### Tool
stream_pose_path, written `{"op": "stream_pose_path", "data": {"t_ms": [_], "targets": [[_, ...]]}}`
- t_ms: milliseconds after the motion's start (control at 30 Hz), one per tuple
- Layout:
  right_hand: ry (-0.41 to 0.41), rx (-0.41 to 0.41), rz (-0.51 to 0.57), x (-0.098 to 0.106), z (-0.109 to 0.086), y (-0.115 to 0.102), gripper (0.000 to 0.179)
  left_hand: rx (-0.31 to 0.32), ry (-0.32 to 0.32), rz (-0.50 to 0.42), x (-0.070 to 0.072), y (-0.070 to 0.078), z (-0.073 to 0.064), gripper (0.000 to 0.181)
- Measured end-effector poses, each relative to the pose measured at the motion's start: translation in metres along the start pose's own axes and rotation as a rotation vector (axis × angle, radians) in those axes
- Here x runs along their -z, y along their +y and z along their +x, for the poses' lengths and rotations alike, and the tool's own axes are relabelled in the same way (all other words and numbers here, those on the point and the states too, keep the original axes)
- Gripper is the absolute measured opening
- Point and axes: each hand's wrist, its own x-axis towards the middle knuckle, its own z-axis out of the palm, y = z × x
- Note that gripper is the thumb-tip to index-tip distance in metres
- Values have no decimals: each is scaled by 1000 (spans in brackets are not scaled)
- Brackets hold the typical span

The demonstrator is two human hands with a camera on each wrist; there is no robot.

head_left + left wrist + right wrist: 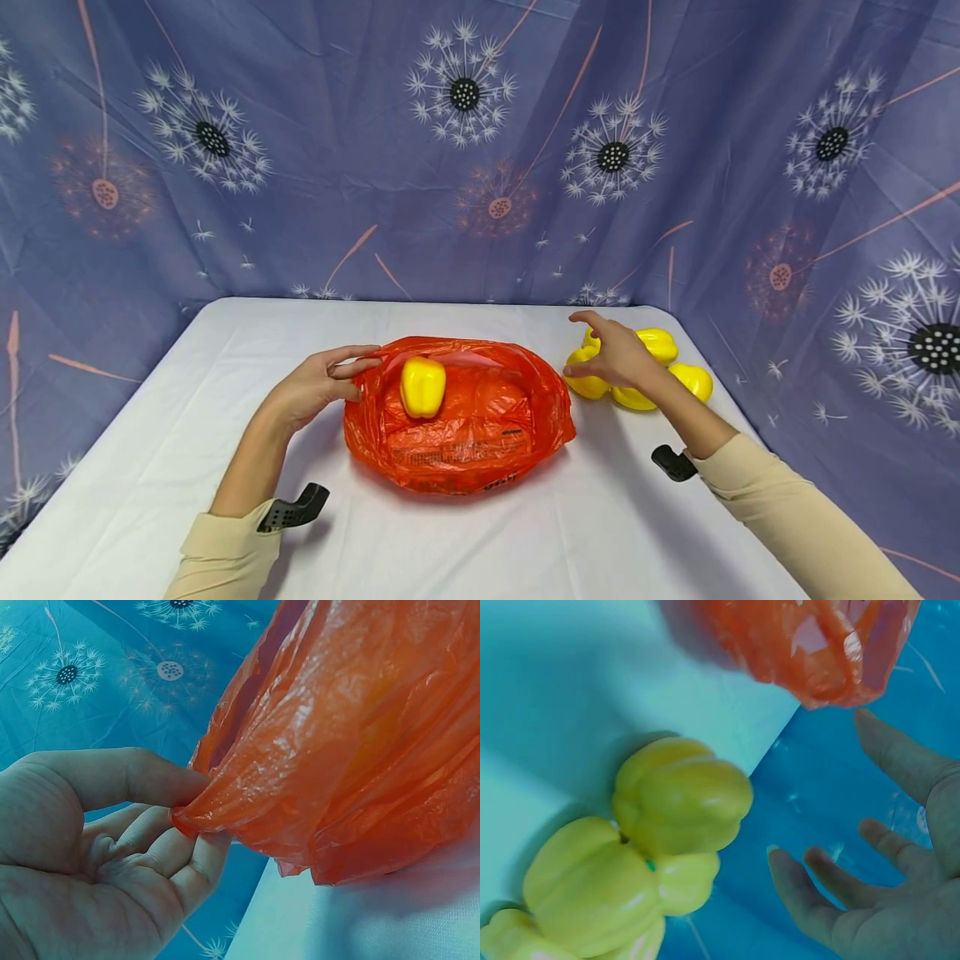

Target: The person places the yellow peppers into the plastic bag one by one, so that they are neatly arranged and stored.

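Observation:
A red plastic bag (465,442) lies with its mouth spread on the white table, and one yellow bell pepper (423,387) sits inside it. My left hand (318,385) pinches the bag's left edge between thumb and fingers, as the left wrist view shows on the bag's gathered film (300,757). Over at the right, my right hand (617,357) hovers above a group of yellow bell peppers (692,381), fingers spread and holding nothing. In the right wrist view the hand (885,892) is apart from the nearest pepper (682,795).
The white tablecloth (480,550) covers the table, whose far edge meets a blue dandelion-print curtain (337,167). That curtain also runs along both sides. Black wrist mounts (296,508) are strapped to both forearms.

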Motion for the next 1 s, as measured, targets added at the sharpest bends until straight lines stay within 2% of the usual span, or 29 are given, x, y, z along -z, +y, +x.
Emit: {"op": "stream_pose_path", "data": {"t_ms": [467, 1000], "targets": [[44, -21, 31, -6, -8, 36, 88, 13, 10, 5, 0, 1, 0, 73], [31, -39, -12, -19, 1, 48, 83, 14, 4, -7, -1, -1, 1, 73]]}}
